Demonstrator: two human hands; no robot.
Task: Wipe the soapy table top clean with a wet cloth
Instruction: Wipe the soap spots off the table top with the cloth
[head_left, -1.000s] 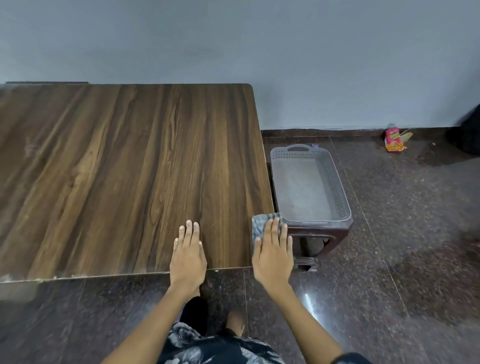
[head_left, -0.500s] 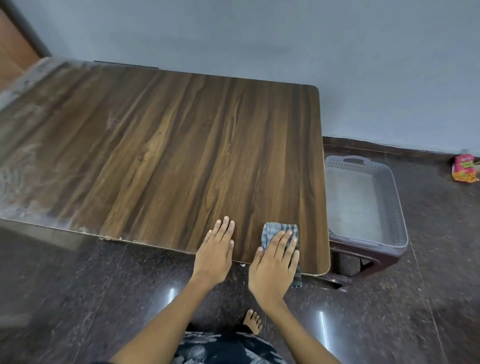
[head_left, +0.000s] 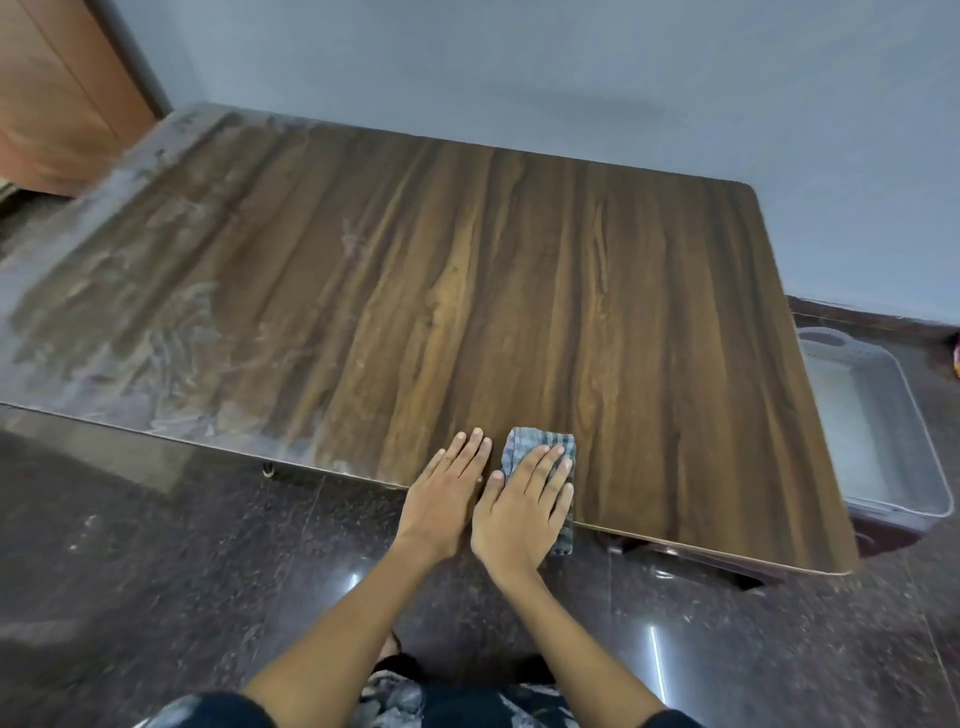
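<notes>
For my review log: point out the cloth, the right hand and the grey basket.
cloth (head_left: 540, 441), head view, on its bare far edge.
right hand (head_left: 524, 509), head view, on the back of the hand.
grey basket (head_left: 878, 431), head view, on its inner floor.

The right hand (head_left: 522, 506) slides the cloth (head_left: 540, 447) toward nine o'clock, now touching the left hand (head_left: 447, 493).

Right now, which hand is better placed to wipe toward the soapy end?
Right hand: it lies flat on the cloth at the near edge. The left hand rests bare on the table top, toward the soap film.
</notes>
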